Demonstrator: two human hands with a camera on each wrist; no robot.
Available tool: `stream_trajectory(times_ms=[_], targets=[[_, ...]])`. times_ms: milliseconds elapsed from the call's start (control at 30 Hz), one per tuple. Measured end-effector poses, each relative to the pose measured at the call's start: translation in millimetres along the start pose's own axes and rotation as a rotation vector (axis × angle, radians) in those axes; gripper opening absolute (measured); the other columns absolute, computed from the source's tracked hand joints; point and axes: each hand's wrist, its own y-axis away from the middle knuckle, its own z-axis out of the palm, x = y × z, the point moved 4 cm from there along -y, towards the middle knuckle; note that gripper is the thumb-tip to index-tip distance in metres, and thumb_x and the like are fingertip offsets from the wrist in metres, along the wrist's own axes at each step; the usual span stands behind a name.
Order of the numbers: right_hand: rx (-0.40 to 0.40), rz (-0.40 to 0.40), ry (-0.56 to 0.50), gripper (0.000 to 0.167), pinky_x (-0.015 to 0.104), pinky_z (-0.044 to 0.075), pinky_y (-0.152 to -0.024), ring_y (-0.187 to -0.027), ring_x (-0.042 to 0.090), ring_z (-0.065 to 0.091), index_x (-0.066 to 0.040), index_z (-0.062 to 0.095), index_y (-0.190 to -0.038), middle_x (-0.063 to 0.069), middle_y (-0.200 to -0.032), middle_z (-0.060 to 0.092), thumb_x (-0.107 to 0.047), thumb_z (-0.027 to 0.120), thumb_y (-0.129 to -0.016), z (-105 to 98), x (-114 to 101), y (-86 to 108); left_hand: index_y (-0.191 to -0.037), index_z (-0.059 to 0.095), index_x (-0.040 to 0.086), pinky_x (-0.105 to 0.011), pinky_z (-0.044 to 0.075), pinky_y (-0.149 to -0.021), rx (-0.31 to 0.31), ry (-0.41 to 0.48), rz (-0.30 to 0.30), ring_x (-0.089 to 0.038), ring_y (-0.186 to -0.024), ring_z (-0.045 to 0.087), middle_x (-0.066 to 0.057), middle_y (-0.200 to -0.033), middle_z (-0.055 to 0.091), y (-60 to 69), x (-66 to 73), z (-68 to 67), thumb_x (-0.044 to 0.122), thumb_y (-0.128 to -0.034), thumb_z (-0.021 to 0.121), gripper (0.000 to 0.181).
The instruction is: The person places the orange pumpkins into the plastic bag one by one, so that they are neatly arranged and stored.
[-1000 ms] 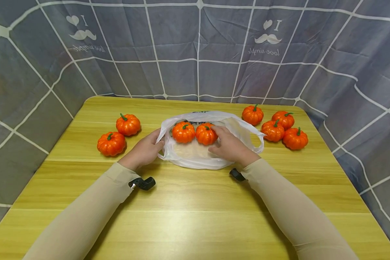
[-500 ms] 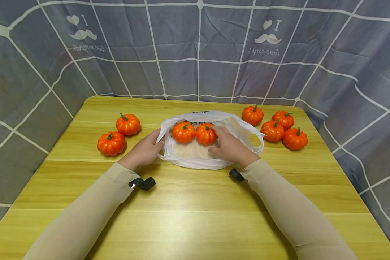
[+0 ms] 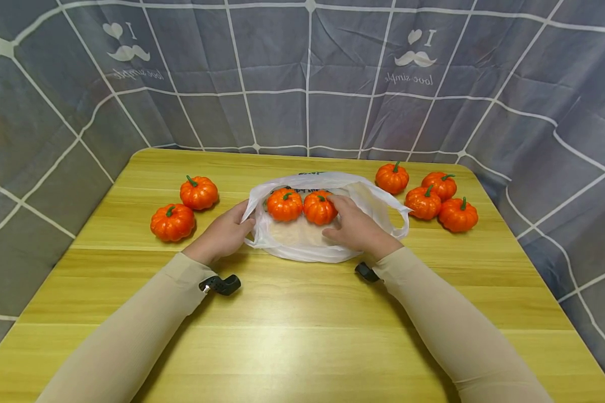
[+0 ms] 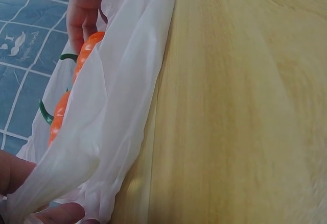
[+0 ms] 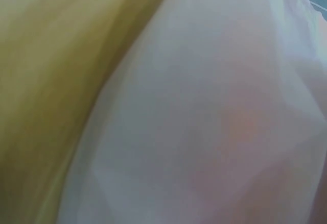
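In the head view a white plastic bag (image 3: 317, 253) lies with its mouth spread toward me. Two small orange pumpkins with green stems sit side by side inside, a left one (image 3: 284, 206) and a right one (image 3: 320, 209). My left hand (image 3: 226, 230) grips the bag's left edge, with thumb and fingers on the plastic in the left wrist view. Reaching into the mouth, my right hand (image 3: 357, 225) holds the right pumpkin by its right side, fingers behind and thumb in front. In the right wrist view the bag's film (image 5: 194, 112) veils the pumpkin and most of the hand.
Two more pumpkins, a front one (image 3: 172, 223) and a rear one (image 3: 199, 193), stand left of the bag. Several others, among them a nearer one (image 3: 457, 215), cluster at the right. A grey checked curtain (image 3: 277, 67) hangs behind the wooden table (image 3: 302, 324).
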Motion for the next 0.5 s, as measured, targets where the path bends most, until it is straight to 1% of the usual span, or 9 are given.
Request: stream_trajectory(times_ms=[267, 500], targets=[[0.007, -0.015, -0.012, 0.089, 0.053, 0.031, -0.128, -0.152, 0.039, 0.038, -0.005, 0.026, -0.165, 0.019, -0.17, 0.027, -0.021, 0.077, -0.094, 2.8, 2.3, -0.9, -0.168, 0.03, 0.019, -0.06, 0.024, -0.128, 0.003, 0.027, -0.02, -0.037, -0.153, 0.038, -0.012, -0.166, 0.042, 1.7, -1.4, 1.3, 0.025, -0.1118, 0.044, 0.058], [0.007, -0.011, -0.019, 0.089, 0.051, 0.032, -0.127, -0.151, 0.037, 0.04, -0.007, 0.027, -0.165, 0.016, -0.17, 0.028, -0.023, 0.077, -0.094, 2.2, 1.0, 0.2, -0.167, 0.032, 0.017, -0.061, 0.024, -0.128, 0.005, 0.021, -0.017, -0.037, -0.152, 0.039, -0.013, -0.165, 0.043, 1.2, -1.7, 1.8, 0.026, -0.1127, 0.043, 0.056]])
